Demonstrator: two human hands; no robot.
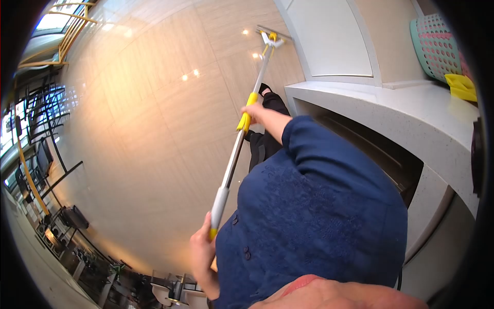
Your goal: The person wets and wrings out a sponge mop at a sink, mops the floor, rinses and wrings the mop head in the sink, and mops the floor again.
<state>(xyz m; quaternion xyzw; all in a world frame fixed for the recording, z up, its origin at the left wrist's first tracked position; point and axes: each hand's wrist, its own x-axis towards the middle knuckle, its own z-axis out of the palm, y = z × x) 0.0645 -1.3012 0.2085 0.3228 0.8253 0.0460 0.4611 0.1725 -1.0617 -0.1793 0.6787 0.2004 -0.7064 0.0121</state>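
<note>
A long-handled mop (234, 162) runs slantwise across the floor view, with a metal pole, a yellow middle grip and a grey-white upper sleeve. My right hand (252, 112) is wrapped round the yellow grip. At the upper end of the pole, by its yellow tip, my left hand (203, 250) holds the handle, thumb side along the sleeve; some of its fingers are hidden. The white and yellow mop head (271, 39) rests on the tiled floor (154, 113) close to a white cabinet panel and looks slightly blurred.
A light counter (360, 100) with an open recess below runs along the right. On it are a green perforated basket (435, 46) and a yellow cloth (461, 86). My shod foot (264, 89) is near the counter corner. Dark chairs and tables (46, 123) line the left.
</note>
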